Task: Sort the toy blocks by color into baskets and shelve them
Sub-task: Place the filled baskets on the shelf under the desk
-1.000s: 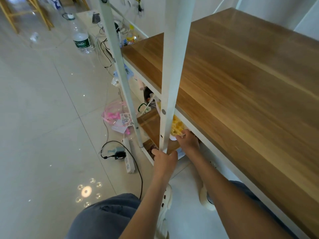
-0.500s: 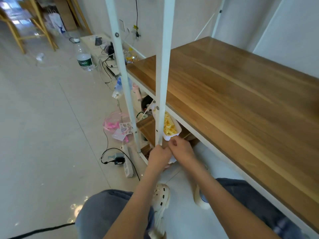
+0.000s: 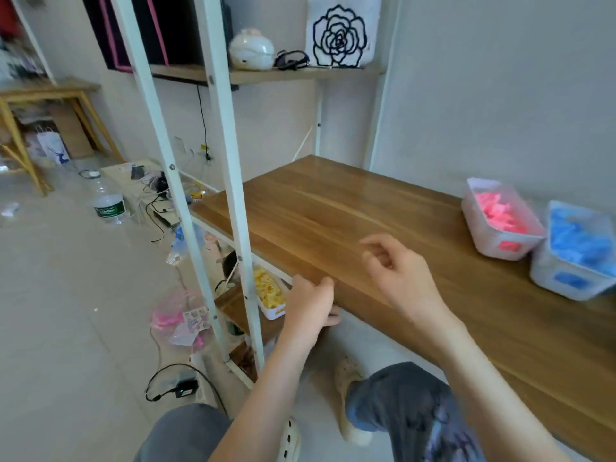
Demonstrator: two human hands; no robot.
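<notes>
Wooden desktop (image 3: 333,211), edge seemingly gripped by left hand (image 3: 311,305) fingers, right hand (image 3: 400,278) loose; white basket (image 3: 273,315) holds yellow blocks (image 3: 266,288).

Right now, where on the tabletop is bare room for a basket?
The tabletop is bare from the white post to the pink basket, beneath the right hand. Crowded far right, where the blue basket sits beside it.

Pale tiled floor (image 3: 60,295), plain light walls (image 3: 500,95), wooden desk (image 3: 366,228) in a white frame (image 3: 230,161).
</notes>
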